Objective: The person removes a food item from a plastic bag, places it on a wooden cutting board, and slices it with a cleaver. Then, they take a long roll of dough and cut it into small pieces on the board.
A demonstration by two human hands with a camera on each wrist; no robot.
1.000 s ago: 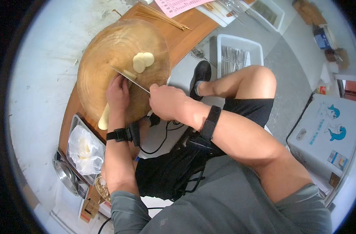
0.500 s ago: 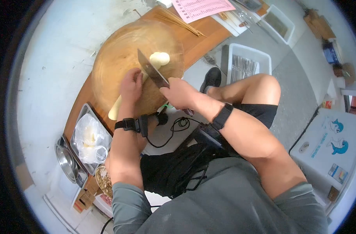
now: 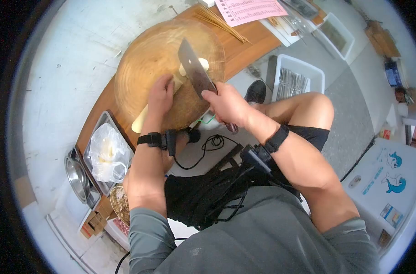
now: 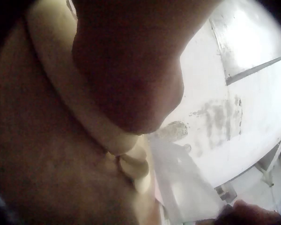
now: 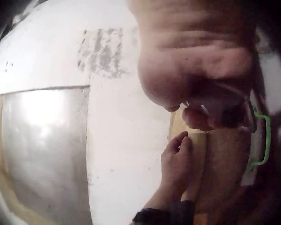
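On a round wooden chopping block (image 3: 142,59), my left hand (image 3: 161,95) holds a long pale-yellow vegetable (image 3: 138,122), its fingers bent over the upper part. The lower end sticks out below the wrist. My right hand (image 3: 228,102) grips a cleaver (image 3: 193,64) by its dark handle, the flat of the blade facing up and raised over the vegetable's cut end. Pale round slices (image 3: 203,65) lie past that end, partly hidden by the blade. In the left wrist view, slices (image 4: 136,166) lean by the vegetable's tip (image 4: 122,143).
A metal tray (image 3: 106,119) with a clear plastic bag (image 3: 108,150) lies left of the block, near metal bowls (image 3: 75,176). Bamboo skewers (image 3: 221,25) and a pink printed sheet (image 3: 249,10) lie beyond. A white bin (image 3: 321,75) of metal skewers stands on the floor.
The cleaver, earlier edge-on against the vegetable, has lifted and turned so its flat side shows. The left hand keeps its hold. The head view has shifted, moving the scene rightward.
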